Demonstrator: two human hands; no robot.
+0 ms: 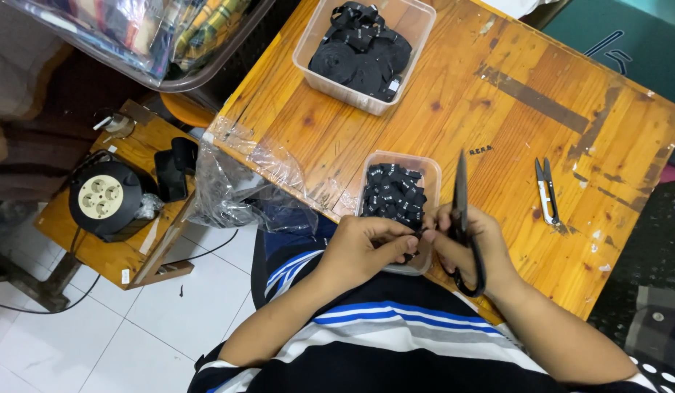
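My left hand (366,244) pinches a small black fabric label (417,238) at the near edge of a clear plastic tub (433,175) filled with several cut black labels (394,195). My right hand (474,244) grips black-handled scissors (462,218), blades pointing away from me over the wooden table (439,109). The two hands meet at the label, just above the tub's near rim.
A second clear tub (308,44) at the table's far side holds coiled black label ribbon (360,51). Small thread snips (547,191) lie to the right. Crumpled clear plastic (235,193) hangs off the table's left edge. A round cable reel (103,198) sits on a low wooden stand.
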